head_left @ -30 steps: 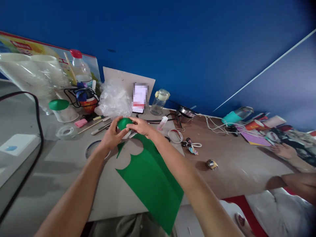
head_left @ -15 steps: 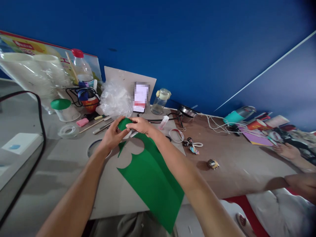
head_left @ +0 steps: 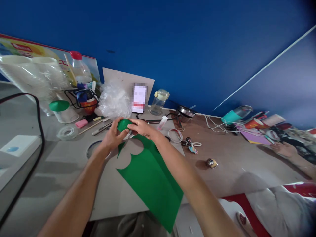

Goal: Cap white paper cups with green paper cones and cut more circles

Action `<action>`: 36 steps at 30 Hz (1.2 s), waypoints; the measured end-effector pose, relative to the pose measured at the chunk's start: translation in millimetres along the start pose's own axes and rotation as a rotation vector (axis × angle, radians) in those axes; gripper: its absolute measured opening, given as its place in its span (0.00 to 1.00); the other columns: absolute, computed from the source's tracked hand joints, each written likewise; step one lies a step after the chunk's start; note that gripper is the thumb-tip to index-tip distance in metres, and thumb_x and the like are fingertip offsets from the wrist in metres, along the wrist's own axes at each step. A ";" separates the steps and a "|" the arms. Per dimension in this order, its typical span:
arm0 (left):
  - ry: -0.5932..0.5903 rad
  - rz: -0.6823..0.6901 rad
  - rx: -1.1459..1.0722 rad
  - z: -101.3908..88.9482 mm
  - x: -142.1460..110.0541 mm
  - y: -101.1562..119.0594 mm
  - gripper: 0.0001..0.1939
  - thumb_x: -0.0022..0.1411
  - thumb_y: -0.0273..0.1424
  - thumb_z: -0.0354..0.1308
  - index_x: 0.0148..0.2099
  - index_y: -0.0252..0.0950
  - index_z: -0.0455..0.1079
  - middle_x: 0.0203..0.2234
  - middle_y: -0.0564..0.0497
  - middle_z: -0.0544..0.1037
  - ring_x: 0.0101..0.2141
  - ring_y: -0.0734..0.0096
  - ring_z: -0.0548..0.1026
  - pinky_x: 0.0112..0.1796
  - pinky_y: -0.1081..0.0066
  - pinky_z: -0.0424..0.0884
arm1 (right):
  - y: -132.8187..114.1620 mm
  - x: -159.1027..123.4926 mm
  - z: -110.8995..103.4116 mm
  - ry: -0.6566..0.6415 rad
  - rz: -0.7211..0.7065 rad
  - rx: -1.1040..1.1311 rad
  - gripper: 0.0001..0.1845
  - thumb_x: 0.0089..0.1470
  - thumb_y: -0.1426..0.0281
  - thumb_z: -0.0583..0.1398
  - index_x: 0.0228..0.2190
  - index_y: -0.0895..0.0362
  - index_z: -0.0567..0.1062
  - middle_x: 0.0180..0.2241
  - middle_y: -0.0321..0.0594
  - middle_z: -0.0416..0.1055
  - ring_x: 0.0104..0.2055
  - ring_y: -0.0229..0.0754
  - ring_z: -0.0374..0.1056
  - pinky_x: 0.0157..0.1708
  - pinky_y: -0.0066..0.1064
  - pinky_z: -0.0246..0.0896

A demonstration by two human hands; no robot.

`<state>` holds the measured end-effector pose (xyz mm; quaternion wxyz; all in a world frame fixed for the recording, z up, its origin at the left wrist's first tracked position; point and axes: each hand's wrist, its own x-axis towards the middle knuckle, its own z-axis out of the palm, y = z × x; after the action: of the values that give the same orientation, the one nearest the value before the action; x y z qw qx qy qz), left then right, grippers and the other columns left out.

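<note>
My left hand (head_left: 113,135) and my right hand (head_left: 142,128) meet over a rounded green piece (head_left: 124,125), which my left fingers grip from below and my right fingers press from the side. A white strip (head_left: 127,135) shows beneath it, partly hidden by my fingers. Under my forearms lies a large green sheet (head_left: 151,184) with a scalloped cut edge, resting on a pale board (head_left: 71,154).
A tape roll (head_left: 67,133), green-lidded cup (head_left: 63,112), plastic bag (head_left: 115,100), blurred phone (head_left: 139,97) and glass jar (head_left: 159,102) stand beyond my hands. Cables, keys and a small metallic object (head_left: 211,163) lie on the brown desk (head_left: 234,168) to the right.
A forearm at the lower right has left the view. My hands stay closed around the green piece, with only slight movement.
</note>
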<state>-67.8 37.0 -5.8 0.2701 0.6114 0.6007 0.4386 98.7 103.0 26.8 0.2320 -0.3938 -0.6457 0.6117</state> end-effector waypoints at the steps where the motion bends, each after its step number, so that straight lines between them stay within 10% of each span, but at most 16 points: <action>1: 0.001 -0.011 0.007 -0.3 -0.2 1.6 0.34 0.58 0.45 0.59 0.63 0.37 0.63 0.33 0.53 0.72 0.26 0.70 0.67 0.30 0.69 0.67 | -0.1 -1.7 0.6 0.023 0.035 0.044 0.25 0.62 0.66 0.62 0.59 0.57 0.70 0.25 0.30 0.67 0.24 0.32 0.61 0.27 0.25 0.59; 8: 0.002 -0.005 0.040 -1.8 0.0 3.2 0.35 0.57 0.46 0.57 0.64 0.37 0.63 0.37 0.51 0.74 0.28 0.69 0.67 0.34 0.67 0.68 | 16.5 -36.4 -1.7 0.231 0.147 0.261 0.17 0.67 0.63 0.55 0.52 0.57 0.73 0.31 0.36 0.72 0.23 0.32 0.66 0.26 0.24 0.63; 16: 0.031 0.037 0.062 -1.6 3.0 -3.3 0.33 0.58 0.46 0.58 0.63 0.38 0.65 0.39 0.49 0.76 0.31 0.65 0.71 0.34 0.67 0.70 | 36.3 -83.2 -6.1 0.380 -0.137 -0.113 0.20 0.64 0.61 0.57 0.53 0.56 0.76 0.45 0.44 0.77 0.40 0.40 0.74 0.44 0.32 0.70; 22: 0.019 0.021 0.076 -4.5 4.2 -6.2 0.36 0.58 0.49 0.59 0.64 0.38 0.65 0.36 0.49 0.77 0.36 0.59 0.75 0.36 0.65 0.72 | 14.7 -59.7 2.8 0.397 -0.447 -0.434 0.24 0.69 0.64 0.51 0.60 0.61 0.70 0.63 0.52 0.67 0.68 0.44 0.59 0.69 0.35 0.49; 36: 0.016 0.147 -0.091 4.8 6.3 -15.9 0.35 0.55 0.37 0.57 0.65 0.34 0.61 0.57 0.37 0.74 0.55 0.51 0.74 0.56 0.53 0.69 | -16.7 6.3 55.3 0.387 -0.230 -0.679 0.28 0.62 0.66 0.60 0.60 0.67 0.69 0.60 0.59 0.70 0.64 0.52 0.65 0.66 0.40 0.56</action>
<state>-72.3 46.1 -20.4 0.2600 0.6373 0.5358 0.4890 48.0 75.4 33.9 0.2729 -0.4811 -0.7952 0.2484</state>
